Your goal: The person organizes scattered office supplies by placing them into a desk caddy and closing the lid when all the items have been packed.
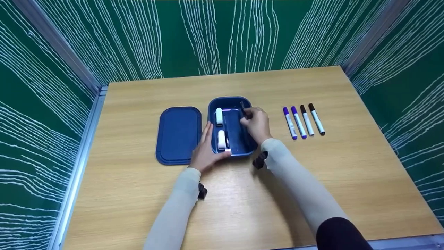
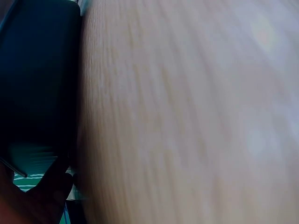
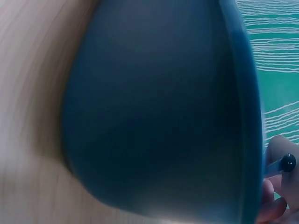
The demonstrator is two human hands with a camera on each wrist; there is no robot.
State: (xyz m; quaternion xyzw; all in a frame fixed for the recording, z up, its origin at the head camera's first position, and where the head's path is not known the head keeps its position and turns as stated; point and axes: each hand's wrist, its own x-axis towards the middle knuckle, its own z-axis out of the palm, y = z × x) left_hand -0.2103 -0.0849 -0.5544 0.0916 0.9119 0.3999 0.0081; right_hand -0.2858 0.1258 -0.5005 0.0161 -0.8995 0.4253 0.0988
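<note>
While the left hand rests at the near-left corner of the dark blue box, its fingers lie fairly straight along the left wall, with the thumb spread out to the right along the near rim. Right hand is over the box's right wall, pinching a slim dark pen between thumb and fingers; pen is at the far-right part of the box, partly hidden by the hand. Right wrist view shows a round dark pen end between the fingers, just beyond the rim.

Box is open, sits mid-table. Inside, left side: two white objects, one far, one near, exact type unclear. A thin dark strip runs beside them, too small to identify.

Dark blue lid lies flat on the table, left of the box. Well to the right, four markers lie side by side, roughly parallel: two purple-capped on the left, two black-capped on the right. Wooden table, green walls with white wavy lines. Pale sleeves on both forearms. Left wrist view is dark around the hand; finger detail can't be told there.
</note>
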